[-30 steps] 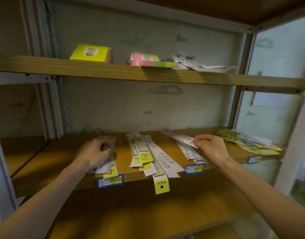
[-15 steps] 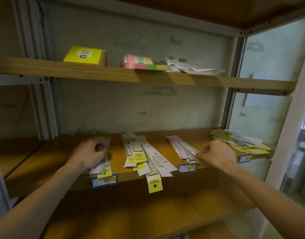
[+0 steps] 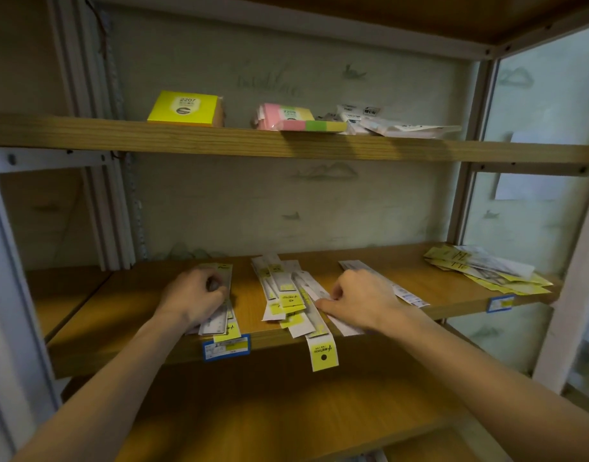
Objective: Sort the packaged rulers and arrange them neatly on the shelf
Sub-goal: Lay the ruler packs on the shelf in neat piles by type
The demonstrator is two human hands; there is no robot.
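packaged rulers (image 3: 288, 295) on wooden shelf (image 3: 453, 288)

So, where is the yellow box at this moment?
In the head view the yellow box stands on the upper shelf, at its left part, left of the pink pack.

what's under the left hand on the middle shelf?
A small stack of packaged rulers lying front to back; the left hand rests on it with fingers curled. How many rulers it holds, and the shelf beneath, are covered.
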